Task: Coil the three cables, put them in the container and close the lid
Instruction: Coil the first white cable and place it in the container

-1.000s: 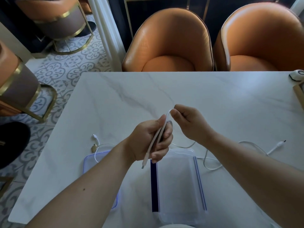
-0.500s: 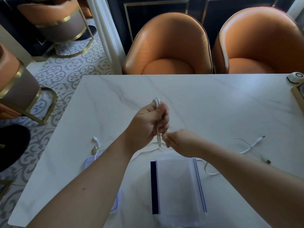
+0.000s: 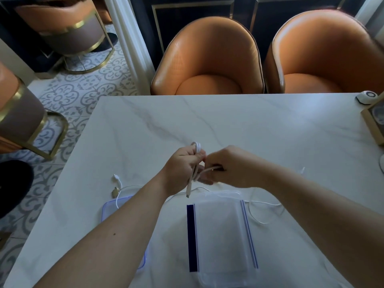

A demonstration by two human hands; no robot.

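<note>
White cable coil | left hand grips | right hand pinches

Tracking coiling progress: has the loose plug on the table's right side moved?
Yes. The plug has slid left, closer to the container.

Far half of the table lies open; loose cables (thin, white) flank the container.

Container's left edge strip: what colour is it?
Navy blue. The strip on the clear container shows best in the head view.
</note>
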